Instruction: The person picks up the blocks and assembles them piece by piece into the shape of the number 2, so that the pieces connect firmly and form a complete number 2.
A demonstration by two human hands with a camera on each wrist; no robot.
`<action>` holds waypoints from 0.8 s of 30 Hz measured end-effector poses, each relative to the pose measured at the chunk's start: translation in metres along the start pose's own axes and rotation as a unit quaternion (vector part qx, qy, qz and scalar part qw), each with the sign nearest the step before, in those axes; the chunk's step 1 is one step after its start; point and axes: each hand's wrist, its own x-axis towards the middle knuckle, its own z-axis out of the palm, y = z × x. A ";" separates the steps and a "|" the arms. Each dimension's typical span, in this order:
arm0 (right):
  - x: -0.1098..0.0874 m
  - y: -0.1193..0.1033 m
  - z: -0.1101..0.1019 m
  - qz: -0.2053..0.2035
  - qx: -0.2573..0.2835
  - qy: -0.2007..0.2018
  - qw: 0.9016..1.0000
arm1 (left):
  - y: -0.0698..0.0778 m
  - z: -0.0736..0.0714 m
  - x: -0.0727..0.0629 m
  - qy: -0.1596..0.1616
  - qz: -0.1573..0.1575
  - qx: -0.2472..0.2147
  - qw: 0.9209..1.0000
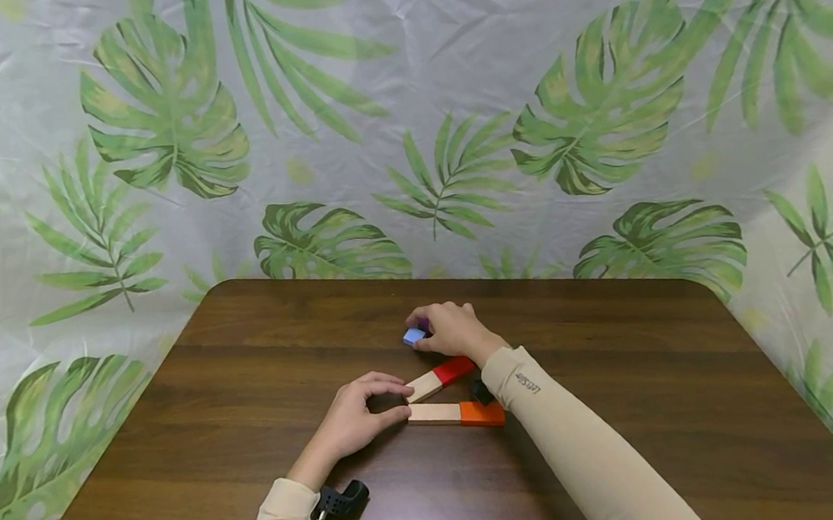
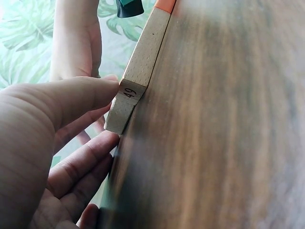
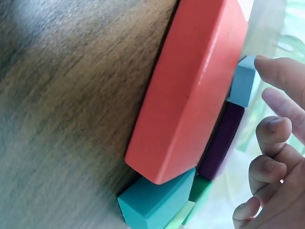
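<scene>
My left hand (image 1: 356,412) touches the near-meeting left ends of two bare-wood blocks, one red-ended (image 1: 439,377), one orange-ended (image 1: 456,414). Its thumb lies against the orange-ended block, whose end reads 49 in the left wrist view; the index finger reaches the red-ended one. The two blocks spread into a narrow V toward the right. Farther back, my right hand (image 1: 455,329) has its thumb and index finger around a small light blue block (image 1: 414,336). A purple block (image 3: 221,143) adjoins the blue one, partly hidden by the fingers in the head view.
Teal (image 3: 159,200) and green (image 3: 199,188) blocks show beside the red end in the right wrist view; the right arm hides that area in the head view. The brown table (image 1: 258,334) ends before a leaf-patterned curtain (image 1: 444,81). A black wrist camera (image 1: 345,501) sits at the left wrist.
</scene>
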 end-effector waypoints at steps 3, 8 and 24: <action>-0.002 0.002 -0.002 -0.006 0.014 0.005 1.000 | -0.001 0.000 0.000 -0.002 -0.006 -0.002 1.000; -0.006 0.007 -0.010 -0.007 0.053 0.013 0.998 | -0.002 -0.002 -0.001 -0.005 -0.017 -0.005 1.000; -0.056 0.041 -0.043 -0.027 0.164 0.051 0.985 | -0.007 -0.021 -0.005 0.003 -0.034 -0.010 0.999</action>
